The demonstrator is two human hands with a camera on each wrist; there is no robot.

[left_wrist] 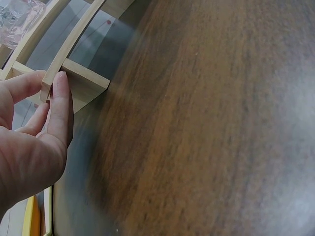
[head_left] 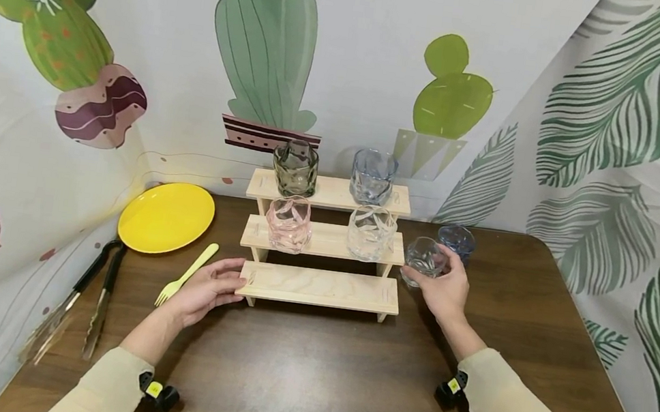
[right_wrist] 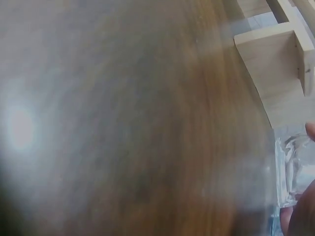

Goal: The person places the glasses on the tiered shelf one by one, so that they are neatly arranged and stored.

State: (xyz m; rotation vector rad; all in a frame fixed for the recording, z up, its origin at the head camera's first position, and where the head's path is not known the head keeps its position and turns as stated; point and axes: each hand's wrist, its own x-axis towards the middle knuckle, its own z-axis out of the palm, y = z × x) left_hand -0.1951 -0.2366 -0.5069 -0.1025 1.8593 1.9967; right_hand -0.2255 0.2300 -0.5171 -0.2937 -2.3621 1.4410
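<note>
A three-step wooden display stand [head_left: 320, 288] stands on the brown table. My left hand [head_left: 209, 293] pinches the left end of its lowest step, with the thumb above and fingers below, as the left wrist view shows. To the right of the stand, my right hand [head_left: 446, 289] grips a clear glass [head_left: 424, 257] between thumb and fingers. Behind that hand a blue glass [head_left: 457, 241] is partly hidden. A dark grey-green glass [head_left: 295, 169] and a pale blue glass [head_left: 373, 177] sit on the top step. A pink glass [head_left: 288, 225] and another clear glass [head_left: 371, 234] occupy the middle step.
At the left lie a yellow plate [head_left: 166, 217], a pale yellow fork [head_left: 188, 274] close to my left hand, and metal tongs [head_left: 101, 305] with black handles. A printed cloth [head_left: 361, 52] hangs just behind the table.
</note>
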